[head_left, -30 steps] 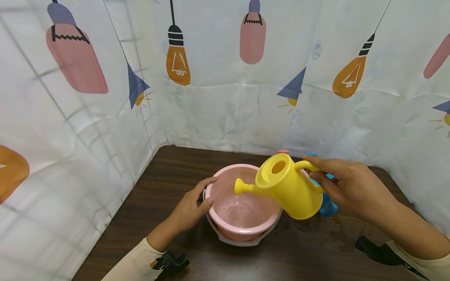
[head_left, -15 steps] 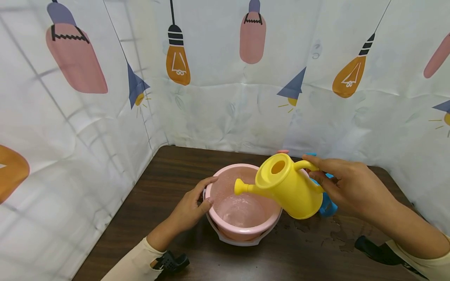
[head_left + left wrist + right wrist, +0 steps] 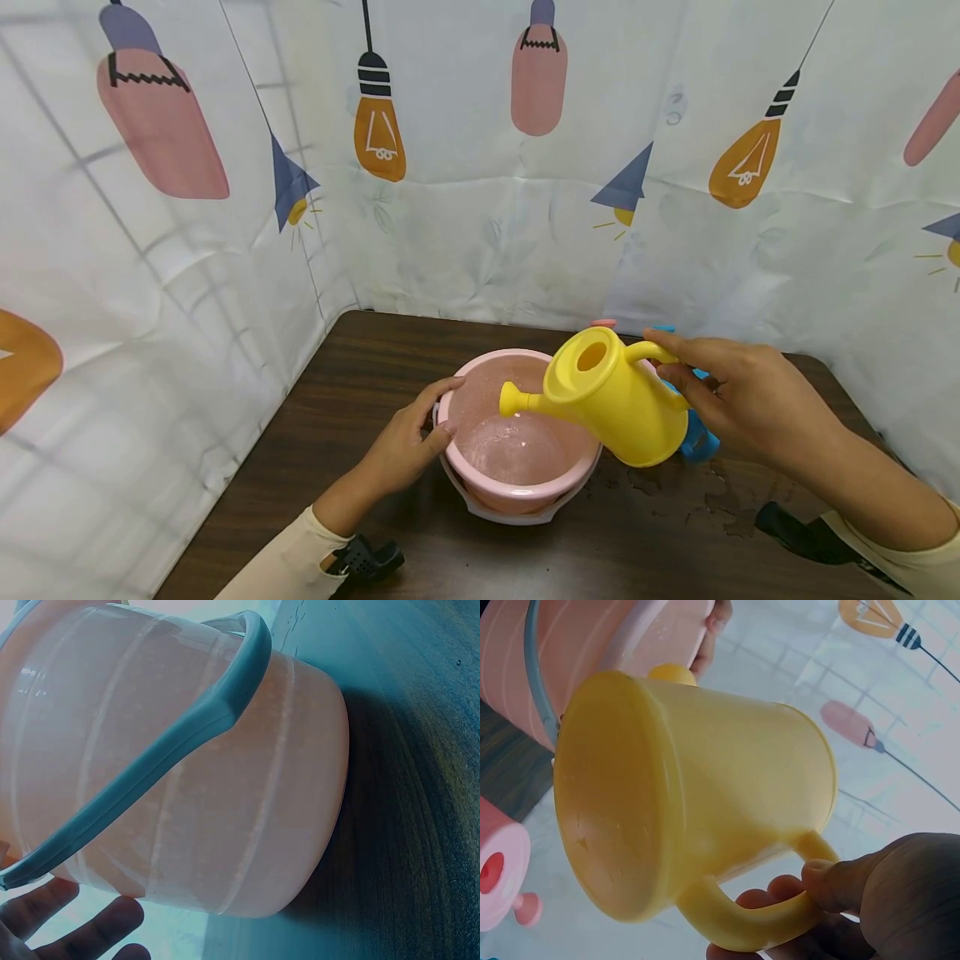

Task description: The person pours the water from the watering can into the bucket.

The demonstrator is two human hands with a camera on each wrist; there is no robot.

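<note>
**Yellow watering can, tilted over pink bucket**

Smooth plastic, conical body, knob-tipped spout. Right hand grips its loop handle. Since a second ago barely moved: pouring likely holds steady. Left hand rests open against the ribbed, grey-handled bucket, mid-tabletop, water pooled inside.

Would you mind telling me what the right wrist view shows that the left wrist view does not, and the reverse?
Only the right wrist view shows the yellow watering can from below, the right hand holding its handle, and a pink watering can at the left edge. Only the left wrist view shows the pink bucket's whole side wall resting on the dark wooden table, with the fingertips of the left hand beside it. Both views share the bucket and its pale handle.
</note>
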